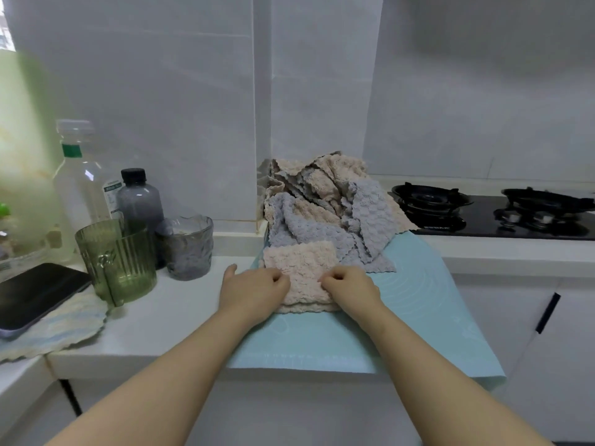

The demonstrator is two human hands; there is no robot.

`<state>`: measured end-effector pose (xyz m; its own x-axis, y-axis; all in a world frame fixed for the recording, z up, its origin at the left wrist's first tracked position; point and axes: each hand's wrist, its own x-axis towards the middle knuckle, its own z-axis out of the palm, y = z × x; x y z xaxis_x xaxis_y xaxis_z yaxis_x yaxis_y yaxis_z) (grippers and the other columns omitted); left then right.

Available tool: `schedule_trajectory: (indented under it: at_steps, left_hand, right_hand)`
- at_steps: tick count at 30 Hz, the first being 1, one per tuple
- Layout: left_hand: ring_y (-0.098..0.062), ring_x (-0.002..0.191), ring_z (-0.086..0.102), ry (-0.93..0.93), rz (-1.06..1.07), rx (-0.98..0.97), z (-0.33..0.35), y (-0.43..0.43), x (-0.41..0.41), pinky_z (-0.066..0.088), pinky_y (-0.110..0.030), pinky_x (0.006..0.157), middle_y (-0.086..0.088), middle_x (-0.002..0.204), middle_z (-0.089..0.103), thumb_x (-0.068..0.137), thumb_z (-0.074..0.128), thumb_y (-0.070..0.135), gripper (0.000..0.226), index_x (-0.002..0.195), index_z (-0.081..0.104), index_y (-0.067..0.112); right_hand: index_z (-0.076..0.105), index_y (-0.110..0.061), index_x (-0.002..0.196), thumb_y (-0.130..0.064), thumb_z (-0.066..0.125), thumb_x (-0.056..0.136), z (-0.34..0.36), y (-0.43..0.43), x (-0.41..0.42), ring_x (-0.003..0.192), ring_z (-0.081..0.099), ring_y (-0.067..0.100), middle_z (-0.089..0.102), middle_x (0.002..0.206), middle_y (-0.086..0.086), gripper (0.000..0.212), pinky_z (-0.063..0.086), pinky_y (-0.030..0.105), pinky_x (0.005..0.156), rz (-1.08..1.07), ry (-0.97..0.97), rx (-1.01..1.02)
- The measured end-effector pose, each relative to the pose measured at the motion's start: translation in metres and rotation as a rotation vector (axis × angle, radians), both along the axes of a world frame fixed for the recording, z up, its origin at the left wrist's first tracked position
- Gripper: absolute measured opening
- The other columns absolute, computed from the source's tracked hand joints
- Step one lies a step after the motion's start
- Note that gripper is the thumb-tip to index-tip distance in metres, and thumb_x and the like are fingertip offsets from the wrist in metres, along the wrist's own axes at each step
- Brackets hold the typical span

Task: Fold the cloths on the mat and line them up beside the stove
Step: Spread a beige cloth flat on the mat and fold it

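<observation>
**First cloth in hand, the pile still waits**

Both hands, left hand [257, 286] and right hand [349, 284], pinch with curled fingers a beige cloth [301, 268], partly folded on the mat [418, 300]. The pile [325, 204] behind is unfolded; beside the stove [489, 210] no cloths are lined up yet.

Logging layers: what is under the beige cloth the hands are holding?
The beige cloth lies on the teal mat, which covers the white counter. The left hand and right hand pinch its near edge. Anything between its folds is hidden.
</observation>
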<state>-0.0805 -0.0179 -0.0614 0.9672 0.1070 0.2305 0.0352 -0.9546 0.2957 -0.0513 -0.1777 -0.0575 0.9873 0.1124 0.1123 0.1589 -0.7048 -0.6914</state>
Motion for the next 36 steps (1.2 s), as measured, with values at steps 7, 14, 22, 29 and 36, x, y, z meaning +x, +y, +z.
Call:
schedule_trajectory:
  at_steps: [7,14,22,29,36]
  left_hand:
    - [-0.008,0.111,0.045,-0.073,-0.092,-0.163,-0.014,0.017,0.010,0.026,-0.030,0.095,0.026,0.111,0.058,0.077,0.033,0.061,0.041,0.101,0.059,0.041]
    - [-0.007,0.114,0.043,-0.075,0.031,-0.245,-0.017,0.016,0.012,0.022,-0.028,0.095,0.023,0.123,0.044,0.056,0.031,0.074,0.076,0.122,0.044,0.037]
    - [-0.022,0.116,0.047,0.170,0.275,-0.189,0.007,0.004,0.005,0.032,-0.035,0.091,0.006,0.125,0.055,0.069,0.062,0.066,0.076,0.132,0.040,0.029]
    - [-0.024,0.098,0.058,0.508,0.240,-0.212,0.035,0.003,0.010,0.040,-0.031,0.077,0.000,0.098,0.062,0.077,0.059,0.061,0.041,0.080,0.044,0.023]
    - [-0.017,0.088,0.065,0.423,0.211,-1.152,0.060,-0.032,0.014,0.051,-0.026,0.072,0.002,0.097,0.067,0.082,0.069,0.019,0.022,0.101,0.060,0.017]
  right_hand:
    - [0.053,-0.026,0.117,-0.033,0.055,0.083,-0.011,0.002,0.004,0.115,0.044,0.021,0.055,0.118,-0.006,0.035,0.032,0.033,0.092,-0.058,-0.107,-0.069]
    - [0.033,-0.025,0.139,-0.041,0.057,0.082,-0.013,0.001,0.007,0.120,0.041,0.021,0.056,0.118,-0.002,0.064,0.023,0.035,0.106,-0.117,-0.035,-0.084]
    - [0.049,-0.021,0.110,-0.041,0.052,0.084,0.020,0.008,0.007,0.108,0.047,0.025,0.061,0.103,-0.001,0.033,0.026,0.035,0.086,-0.156,0.297,-0.274]
    - [0.052,-0.024,0.088,-0.040,0.056,0.084,0.032,-0.003,0.004,0.093,0.053,0.018,0.058,0.089,-0.008,0.017,0.028,0.030,0.080,-0.124,0.479,-0.114]
    - [0.060,-0.013,0.098,-0.010,0.059,0.085,0.053,-0.037,-0.006,0.087,0.063,0.014,0.066,0.098,0.002,0.013,0.051,0.027,0.075,-0.269,0.601,0.733]
